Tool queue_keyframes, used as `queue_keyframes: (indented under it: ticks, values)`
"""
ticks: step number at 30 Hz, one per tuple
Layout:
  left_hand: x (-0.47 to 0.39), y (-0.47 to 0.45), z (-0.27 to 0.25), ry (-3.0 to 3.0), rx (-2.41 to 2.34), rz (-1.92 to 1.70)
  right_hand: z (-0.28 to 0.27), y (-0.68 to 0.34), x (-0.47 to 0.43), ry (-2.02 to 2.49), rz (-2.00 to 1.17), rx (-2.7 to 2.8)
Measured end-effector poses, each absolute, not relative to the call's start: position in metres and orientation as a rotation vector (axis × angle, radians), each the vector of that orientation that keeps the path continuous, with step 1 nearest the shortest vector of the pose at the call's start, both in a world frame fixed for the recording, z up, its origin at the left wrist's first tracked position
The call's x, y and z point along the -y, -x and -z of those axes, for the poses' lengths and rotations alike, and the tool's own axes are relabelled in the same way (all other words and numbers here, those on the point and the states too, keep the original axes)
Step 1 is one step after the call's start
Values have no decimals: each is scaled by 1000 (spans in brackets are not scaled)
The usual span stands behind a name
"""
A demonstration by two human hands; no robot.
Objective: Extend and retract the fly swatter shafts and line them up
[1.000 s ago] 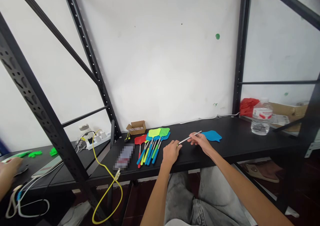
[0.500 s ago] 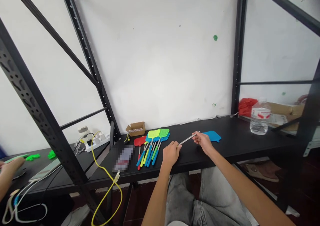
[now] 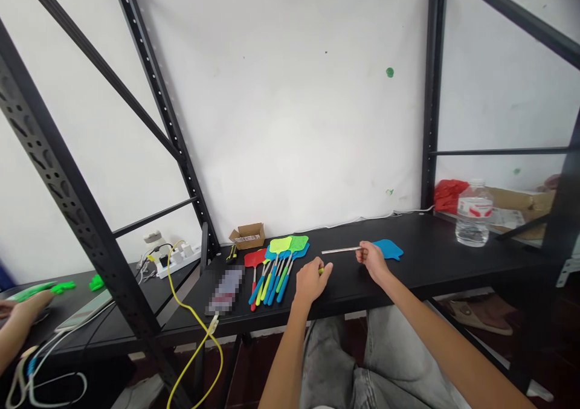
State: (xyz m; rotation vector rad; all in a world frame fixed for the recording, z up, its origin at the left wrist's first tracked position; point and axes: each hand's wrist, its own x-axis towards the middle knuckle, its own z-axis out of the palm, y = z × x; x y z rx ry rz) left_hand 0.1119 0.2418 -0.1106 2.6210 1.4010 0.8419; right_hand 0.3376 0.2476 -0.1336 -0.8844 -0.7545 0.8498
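In my closed right hand [image 3: 372,260] is a thin metal rod [image 3: 339,251], held near its right end and pointing left. A blue fly swatter head [image 3: 388,249] shows just beyond that hand; whether it joins the rod is hidden. My left hand [image 3: 312,281] is wrapped around a yellow-green handle [image 3: 321,270], of which only one end shows. The rod's free tip lies apart from this handle, a little above it. To the left of my left hand lies a pile of several fly swatters [image 3: 276,270] with red, yellow, green and blue heads.
Left of the pile are a phone [image 3: 226,290] on a yellow cable [image 3: 181,300], a box cutter [image 3: 232,254] and a small cardboard box [image 3: 247,236]. A water bottle [image 3: 473,212] stands at right. Another person's hand [image 3: 27,306] is at far left, beyond the rack post [image 3: 67,197].
The rod has come away from my left hand, and my right hand has moved slightly right and down with it. Now the yellow-green handle end shows in my left hand.
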Motion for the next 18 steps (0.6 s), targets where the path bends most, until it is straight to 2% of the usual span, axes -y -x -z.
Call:
queue_keyframes:
  ticks: [9,18]
  values:
    - [-245,-108,110,-2540,-1342,-899,136,-339,-251,846,-838,820]
    - [-245,-107,108,-2535,-1242,-960,143,-338,-255,913,-670,804]
